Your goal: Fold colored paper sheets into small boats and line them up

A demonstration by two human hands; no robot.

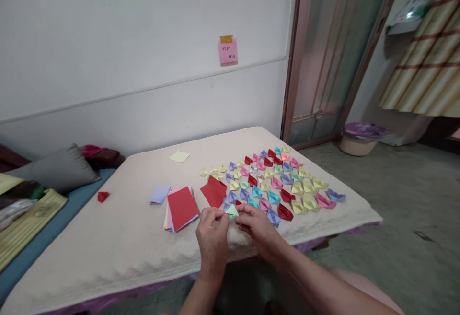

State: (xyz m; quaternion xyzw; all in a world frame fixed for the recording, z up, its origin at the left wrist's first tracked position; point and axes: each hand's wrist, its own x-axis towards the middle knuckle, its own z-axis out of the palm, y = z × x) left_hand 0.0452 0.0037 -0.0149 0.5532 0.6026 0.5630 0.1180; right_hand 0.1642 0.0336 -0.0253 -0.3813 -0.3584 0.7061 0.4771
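I see a small pale-green folded paper piece (232, 211) above the near side of the cream cloth-covered table (122, 238), its opposite sides pinched by my nearly closed left hand (212, 236) and right hand (260, 228). It looks part-folded; many multicoloured folded paper boats (287, 179) seem finished, while a red-topped stack of flat paper sheets (183, 208) remains unfolded.

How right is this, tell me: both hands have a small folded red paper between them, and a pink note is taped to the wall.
Not red: the head view shows the small folded paper between the left hand and right hand is pale green. The rest stands.
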